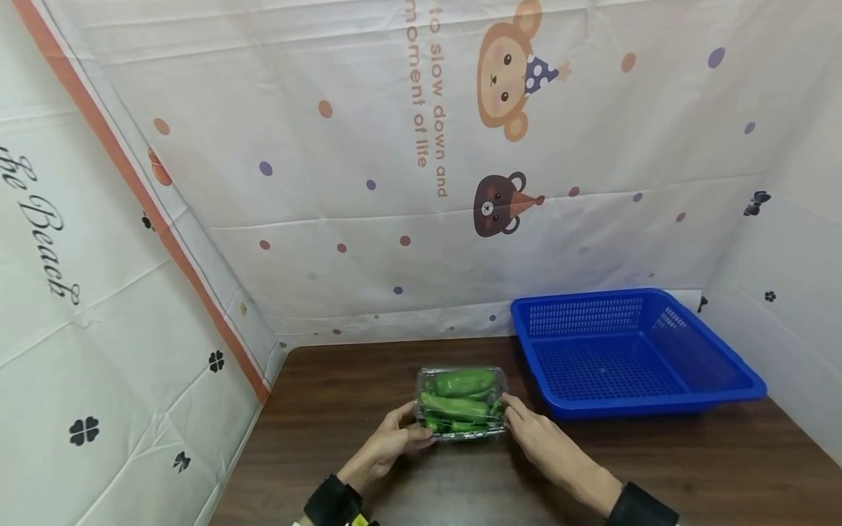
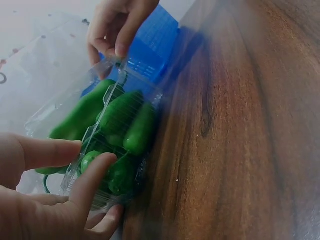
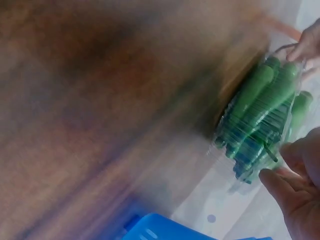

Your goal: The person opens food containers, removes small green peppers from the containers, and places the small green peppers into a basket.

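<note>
Currently your left hand (image 1: 388, 446) and right hand (image 1: 541, 441) grip opposite ends of the clear box (image 1: 468, 435), so uneven squeezing could buckle it and spill the green peppers (image 1: 455, 405).

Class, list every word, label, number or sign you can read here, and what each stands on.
"to slow down and": back cloth
"moment of life": back cloth
"the Beach": left cloth, first letter cut by the picture's edge
Box, basket: no readable text
Yellow wrist patch: too small to tell
</note>
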Demonstrator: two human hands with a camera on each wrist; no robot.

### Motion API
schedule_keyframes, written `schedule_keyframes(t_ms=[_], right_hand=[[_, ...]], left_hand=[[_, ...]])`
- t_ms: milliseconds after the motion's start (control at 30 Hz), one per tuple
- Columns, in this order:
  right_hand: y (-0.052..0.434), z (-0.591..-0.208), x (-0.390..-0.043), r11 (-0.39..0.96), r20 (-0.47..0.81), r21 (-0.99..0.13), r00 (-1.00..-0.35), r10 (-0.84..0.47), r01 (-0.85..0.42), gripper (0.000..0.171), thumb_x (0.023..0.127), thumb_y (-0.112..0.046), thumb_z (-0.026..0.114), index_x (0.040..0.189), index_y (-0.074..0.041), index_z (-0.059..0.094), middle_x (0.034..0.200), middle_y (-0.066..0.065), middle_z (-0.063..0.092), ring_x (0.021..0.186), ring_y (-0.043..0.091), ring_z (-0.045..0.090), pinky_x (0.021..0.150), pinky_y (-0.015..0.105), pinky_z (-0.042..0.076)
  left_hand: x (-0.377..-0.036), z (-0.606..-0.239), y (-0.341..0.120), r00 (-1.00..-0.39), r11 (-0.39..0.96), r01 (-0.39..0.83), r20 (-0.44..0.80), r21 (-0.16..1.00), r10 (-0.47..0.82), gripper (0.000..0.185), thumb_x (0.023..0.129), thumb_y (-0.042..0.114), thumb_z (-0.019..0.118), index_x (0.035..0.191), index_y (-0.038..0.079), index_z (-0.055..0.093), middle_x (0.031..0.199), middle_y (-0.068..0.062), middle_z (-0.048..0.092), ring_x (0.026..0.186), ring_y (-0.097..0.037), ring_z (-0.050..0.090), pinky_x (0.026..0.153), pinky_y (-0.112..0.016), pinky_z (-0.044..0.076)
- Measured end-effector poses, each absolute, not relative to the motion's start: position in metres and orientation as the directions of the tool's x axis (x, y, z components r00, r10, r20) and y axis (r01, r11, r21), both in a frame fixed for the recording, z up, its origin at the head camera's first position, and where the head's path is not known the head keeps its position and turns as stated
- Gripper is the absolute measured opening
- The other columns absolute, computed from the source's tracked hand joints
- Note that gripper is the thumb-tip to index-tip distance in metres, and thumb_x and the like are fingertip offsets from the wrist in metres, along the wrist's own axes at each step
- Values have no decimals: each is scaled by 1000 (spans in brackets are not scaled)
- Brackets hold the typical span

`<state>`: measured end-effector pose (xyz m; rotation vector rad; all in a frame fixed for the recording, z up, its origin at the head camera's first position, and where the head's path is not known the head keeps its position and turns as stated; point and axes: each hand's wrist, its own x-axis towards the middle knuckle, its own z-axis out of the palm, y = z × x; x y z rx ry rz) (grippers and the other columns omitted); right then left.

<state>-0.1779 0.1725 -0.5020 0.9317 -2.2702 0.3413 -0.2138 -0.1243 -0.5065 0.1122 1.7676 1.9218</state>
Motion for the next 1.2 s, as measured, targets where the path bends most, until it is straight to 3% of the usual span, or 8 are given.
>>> schedule_keyframes(t_ms=[67, 133, 300, 467, 633, 733, 1000, 1200], right_hand=[[173, -499, -179, 699, 631, -29, -555, -541, -714, 12, 98, 1, 63, 90, -5, 56, 119, 17, 65, 65, 9, 62, 52, 10, 48], [173, -497, -180, 691, 616, -51, -567, -546, -721, 19, 89, 8, 70, 91, -4, 56, 118, 16, 64, 64, 5, 59, 52, 8, 45], [171, -495, -181, 687, 609, -65, -574, -547, -724, 25, 82, 13, 74, 91, -3, 58, 114, 13, 64, 64, 3, 58, 52, 7, 44], [173, -491, -182, 676, 624, -103, -576, -528, -730, 22, 83, 12, 73, 90, -4, 60, 109, 13, 65, 67, 5, 61, 54, 10, 47], [174, -472, -189, 651, 655, -208, -598, -462, -730, 18, 87, 11, 71, 92, -5, 64, 105, 11, 69, 84, 16, 69, 66, 22, 59], [171, -462, -194, 654, 657, -237, -614, -437, -719, 15, 88, 9, 72, 90, -4, 65, 104, 13, 70, 86, 19, 70, 68, 27, 61], [162, -434, -205, 720, 569, -446, -789, -230, -531, 4, 96, 0, 68, 93, -3, 70, 86, 6, 67, 68, 4, 55, 56, 21, 49], [169, -404, -230, 709, 426, -558, -882, -202, -432, 7, 98, -3, 65, 98, 0, 71, 87, 12, 73, 72, 16, 66, 60, 24, 55]], left_hand=[[-213, -506, -124, -861, -18, -317, -279, 948, 425, 79, 96, -7, 63, 159, -9, 15, 149, -35, 38, 121, -35, 65, 104, -42, 57], [-212, -507, -124, -862, -26, -318, -278, 948, 425, 80, 96, -7, 63, 159, -10, 14, 151, -36, 34, 124, -37, 63, 104, -43, 57], [-210, -507, -124, -865, -38, -319, -274, 947, 420, 79, 96, -9, 62, 159, -10, 14, 153, -38, 29, 128, -41, 59, 104, -42, 58], [-207, -508, -122, -869, -45, -310, -263, 950, 419, 80, 95, -12, 61, 159, -12, 12, 154, -43, 23, 129, -43, 58, 102, -42, 58], [-207, -509, -122, -882, -70, -283, -231, 957, 411, 78, 94, -13, 62, 158, -10, 18, 147, -36, 38, 116, -29, 66, 101, -39, 59], [-206, -509, -123, -890, -75, -273, -222, 959, 399, 78, 94, -10, 63, 158, -10, 19, 146, -33, 41, 116, -26, 67, 101, -40, 59], [-202, -514, -119, -905, -69, -218, -176, 973, 388, 77, 95, -6, 66, 157, -10, 21, 151, -36, 35, 134, -43, 54, 102, -44, 58], [-201, -516, -119, -907, -59, -224, -186, 973, 379, 78, 95, -3, 67, 158, -10, 21, 153, -38, 32, 136, -45, 51, 102, -43, 58]])
